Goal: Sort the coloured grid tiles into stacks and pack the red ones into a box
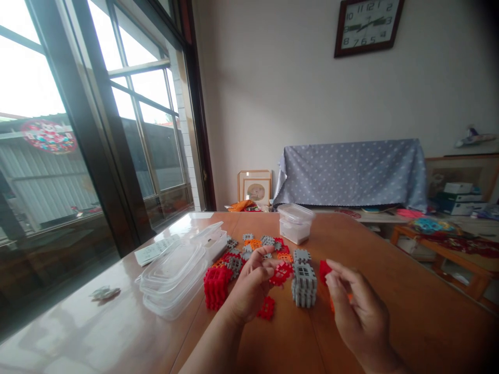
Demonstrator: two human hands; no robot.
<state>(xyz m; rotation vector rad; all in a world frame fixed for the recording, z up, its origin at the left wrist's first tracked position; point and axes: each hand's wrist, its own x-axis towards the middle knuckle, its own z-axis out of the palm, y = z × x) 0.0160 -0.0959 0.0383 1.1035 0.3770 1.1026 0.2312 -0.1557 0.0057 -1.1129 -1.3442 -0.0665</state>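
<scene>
Between the thumb and fingers of my left hand (252, 283) is a red square building tile (281, 273) with notched edges and a window-like grid. My right hand (356, 309) pinches another red piece (323, 271), mostly hidden by the fingertips. A stack of grey tiles (304, 283) stands between the two hands. Left of my left wrist is a stack of red tiles (215, 288). One red tile (266, 308) lies flat near my left forearm. Something orange (332, 304) shows partly behind my right hand.
Loose grey, red and orange tiles (252, 243) lie beyond my hands. Clear plastic containers (171, 280) sit at the left, near a white box (215, 244) and a printed sheet (156, 251). A lidded clear container (295, 223) stands at the table's back. A crumpled packet (104, 293) lies far left.
</scene>
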